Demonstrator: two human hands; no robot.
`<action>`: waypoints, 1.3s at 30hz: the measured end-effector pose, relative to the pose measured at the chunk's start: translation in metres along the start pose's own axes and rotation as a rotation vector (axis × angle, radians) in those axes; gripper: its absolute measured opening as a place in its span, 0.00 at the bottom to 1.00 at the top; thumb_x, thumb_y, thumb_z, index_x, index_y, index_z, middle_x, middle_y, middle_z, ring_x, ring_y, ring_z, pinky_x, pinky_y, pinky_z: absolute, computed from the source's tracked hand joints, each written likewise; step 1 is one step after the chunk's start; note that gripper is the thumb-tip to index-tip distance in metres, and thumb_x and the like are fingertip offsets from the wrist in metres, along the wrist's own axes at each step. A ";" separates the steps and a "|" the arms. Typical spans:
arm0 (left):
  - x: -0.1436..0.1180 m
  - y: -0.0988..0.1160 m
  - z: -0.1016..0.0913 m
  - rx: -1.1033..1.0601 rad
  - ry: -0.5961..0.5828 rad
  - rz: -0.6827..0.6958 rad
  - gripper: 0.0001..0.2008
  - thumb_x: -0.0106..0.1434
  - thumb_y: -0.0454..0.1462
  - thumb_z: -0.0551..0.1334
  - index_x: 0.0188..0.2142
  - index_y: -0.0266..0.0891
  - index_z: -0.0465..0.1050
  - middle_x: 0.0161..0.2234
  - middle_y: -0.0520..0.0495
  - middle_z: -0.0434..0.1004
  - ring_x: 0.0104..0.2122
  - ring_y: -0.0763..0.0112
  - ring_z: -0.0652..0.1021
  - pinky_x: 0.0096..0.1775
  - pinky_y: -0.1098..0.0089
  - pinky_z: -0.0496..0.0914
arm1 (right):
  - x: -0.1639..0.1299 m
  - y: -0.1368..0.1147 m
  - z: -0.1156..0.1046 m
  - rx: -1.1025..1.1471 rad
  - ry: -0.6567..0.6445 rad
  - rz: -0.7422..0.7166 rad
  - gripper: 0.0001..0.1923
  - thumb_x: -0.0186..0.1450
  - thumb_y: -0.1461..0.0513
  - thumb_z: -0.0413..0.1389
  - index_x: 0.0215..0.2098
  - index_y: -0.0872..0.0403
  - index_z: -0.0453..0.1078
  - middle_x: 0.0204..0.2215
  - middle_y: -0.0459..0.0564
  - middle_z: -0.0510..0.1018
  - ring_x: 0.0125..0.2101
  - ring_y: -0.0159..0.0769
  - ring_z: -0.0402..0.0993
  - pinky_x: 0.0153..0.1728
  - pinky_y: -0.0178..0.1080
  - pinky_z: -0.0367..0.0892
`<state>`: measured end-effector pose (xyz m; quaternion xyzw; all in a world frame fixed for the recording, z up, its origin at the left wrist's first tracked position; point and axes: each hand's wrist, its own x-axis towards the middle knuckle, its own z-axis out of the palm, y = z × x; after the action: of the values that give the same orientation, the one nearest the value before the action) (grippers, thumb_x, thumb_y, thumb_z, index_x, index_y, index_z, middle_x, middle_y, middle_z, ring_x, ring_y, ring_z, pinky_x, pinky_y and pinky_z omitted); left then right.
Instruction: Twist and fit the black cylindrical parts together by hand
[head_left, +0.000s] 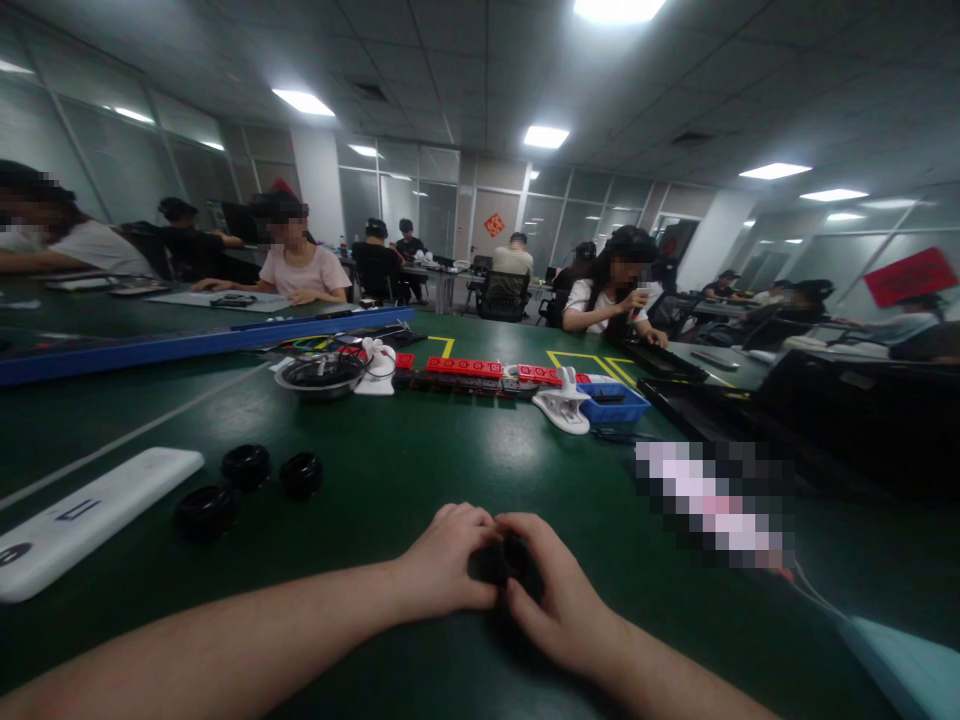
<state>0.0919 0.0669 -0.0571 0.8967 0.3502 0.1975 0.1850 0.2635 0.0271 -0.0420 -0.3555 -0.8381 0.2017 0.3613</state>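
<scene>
White flat device (82,520): far left of the hands, lying on the green table (420,450). Three black rings (247,478): left of the hands, round, loose. Left hand (442,560) and right hand (559,590): fingers curled together, pinching a small black part (501,562), dark, rounded, mostly hidden between them.

text: none legible | white device (90,520): dark marks, unreadable | red wall sign (493,224): unreadable

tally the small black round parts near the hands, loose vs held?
Loose black round parts on the green table: 3
Held between left hand and right hand: 1 black round part
Total: 4
</scene>
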 end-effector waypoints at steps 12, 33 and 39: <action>0.000 0.000 -0.002 -0.018 -0.005 0.007 0.14 0.46 0.39 0.65 0.34 0.40 0.71 0.36 0.50 0.69 0.38 0.64 0.68 0.41 0.66 0.61 | 0.001 0.002 0.001 -0.029 -0.029 0.077 0.24 0.54 0.70 0.52 0.49 0.54 0.57 0.42 0.52 0.68 0.42 0.38 0.66 0.44 0.42 0.64; 0.001 0.000 -0.001 -0.019 -0.022 0.002 0.13 0.47 0.40 0.65 0.34 0.40 0.70 0.37 0.50 0.69 0.38 0.63 0.68 0.42 0.65 0.60 | 0.001 0.002 0.000 -0.091 -0.005 0.097 0.29 0.51 0.66 0.57 0.51 0.55 0.55 0.43 0.53 0.67 0.43 0.41 0.64 0.44 0.44 0.62; 0.001 0.001 -0.001 -0.015 -0.012 0.003 0.12 0.48 0.39 0.64 0.33 0.40 0.70 0.36 0.51 0.69 0.37 0.65 0.68 0.41 0.65 0.61 | 0.002 0.003 0.001 -0.066 0.014 0.104 0.21 0.55 0.67 0.54 0.46 0.54 0.58 0.38 0.51 0.69 0.38 0.37 0.66 0.40 0.41 0.65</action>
<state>0.0924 0.0674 -0.0555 0.8972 0.3461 0.1949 0.1933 0.2628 0.0306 -0.0434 -0.4119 -0.8221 0.1900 0.3442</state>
